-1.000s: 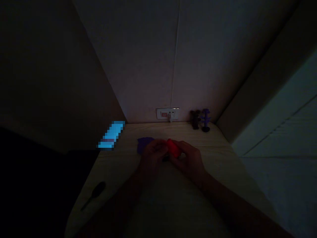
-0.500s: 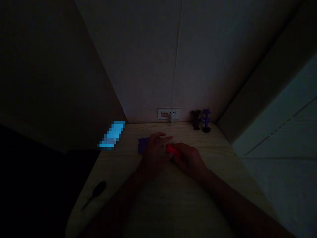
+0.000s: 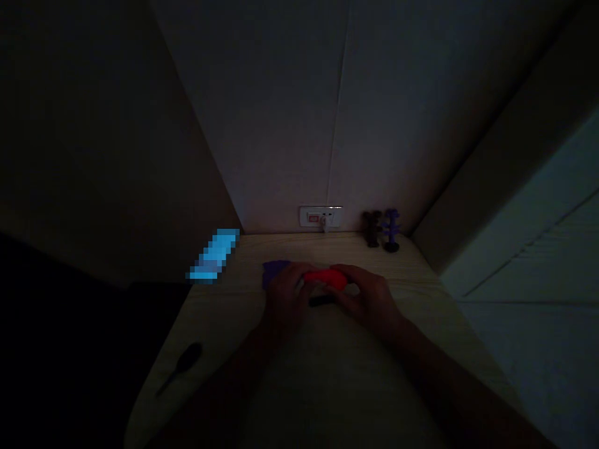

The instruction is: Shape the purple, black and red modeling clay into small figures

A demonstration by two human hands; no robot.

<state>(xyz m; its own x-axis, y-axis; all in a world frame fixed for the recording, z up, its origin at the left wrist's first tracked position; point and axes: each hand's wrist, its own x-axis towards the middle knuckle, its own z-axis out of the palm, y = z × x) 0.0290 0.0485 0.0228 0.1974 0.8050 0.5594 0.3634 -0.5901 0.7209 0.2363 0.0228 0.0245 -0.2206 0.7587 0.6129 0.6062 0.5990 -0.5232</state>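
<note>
Dim light leaves much of the detail unclear. A bright red, smooth, elongated lump (image 3: 330,278) is held crosswise above the table, its exact kind not plain. My left hand (image 3: 287,296) is closed on its left end, and the fingers of my right hand (image 3: 372,298) wrap its right end. Just below it on the table lies a short dark bar (image 3: 322,300), partly covered by my right hand. A flat purple piece (image 3: 272,272) rests behind my left hand, which hides part of it.
On the wooden table (image 3: 327,386), a dark paddle-shaped tool (image 3: 187,358) lies front left. A glowing, pixelated rectangle (image 3: 215,255) is at the left edge. Dark (image 3: 372,229) and purple (image 3: 392,229) branched figures stand back right. A wall socket (image 3: 321,216) holds a plug.
My left hand's spread fingers have closed onto the red lump, which now shows more fully between both hands. The dark bar has come into view beneath. The camera view has shifted slightly.
</note>
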